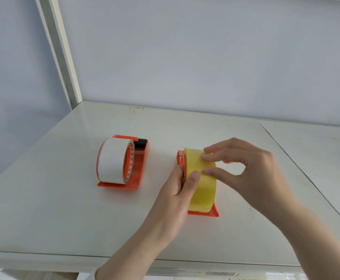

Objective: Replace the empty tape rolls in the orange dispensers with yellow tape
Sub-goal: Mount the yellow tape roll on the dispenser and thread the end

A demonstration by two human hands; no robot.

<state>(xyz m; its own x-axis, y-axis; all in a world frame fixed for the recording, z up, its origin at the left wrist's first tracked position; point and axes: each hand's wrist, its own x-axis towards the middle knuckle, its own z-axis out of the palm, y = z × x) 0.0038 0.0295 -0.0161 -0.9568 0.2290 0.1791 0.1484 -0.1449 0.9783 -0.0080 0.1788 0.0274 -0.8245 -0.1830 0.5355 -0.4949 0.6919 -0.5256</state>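
Note:
Two orange dispensers stand on the white table (64,209). The left dispenser (138,168) carries a white, nearly bare roll (112,160) on its hub. The right dispenser (211,213) holds a yellow tape roll (203,190), upright on its hub. My left hand (177,190) grips the roll's left side, thumb on the yellow surface. My right hand (246,164) reaches over from the right, thumb and fingertips pinching at the top of the yellow tape. Most of the right dispenser is hidden behind the roll and my hands.
A pale wall rises behind the table, with a white frame post (64,63) at the back left corner. A seam (298,166) divides this tabletop from a second surface on the right. The table's front edge (64,257) runs close below my wrists.

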